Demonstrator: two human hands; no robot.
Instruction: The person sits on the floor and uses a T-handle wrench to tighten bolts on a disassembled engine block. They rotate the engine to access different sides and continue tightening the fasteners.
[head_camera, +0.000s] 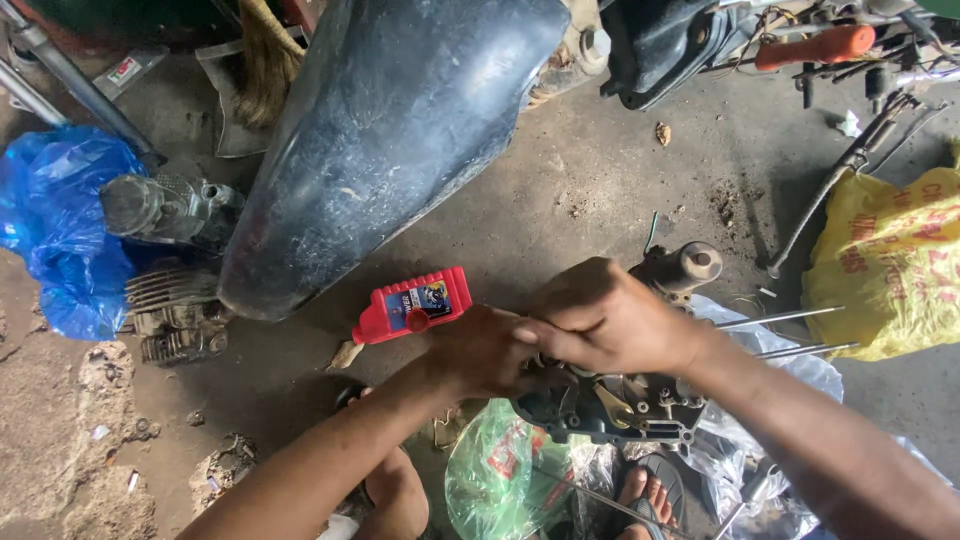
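Both my hands rest on a dark metal engine casing (620, 410) lying on the concrete floor. My left hand (485, 350) grips its upper left edge with curled fingers. My right hand (605, 315) lies over the top of the casing, fingers closed against it and overlapping my left fingertips. What sits under my fingers is hidden. A small red oil bottle (412, 304) lies on its side just left of my left hand. A grey cylindrical part (685, 268) sticks out behind my right hand.
A black motorcycle tank (390, 130) looms at the top centre. A blue plastic bag (60, 225) and finned engine parts (175, 320) lie left. A yellow sack (890, 270) and metal rods (785, 320) lie right. A green bag (495, 475) and my sandalled foot (650, 495) are below.
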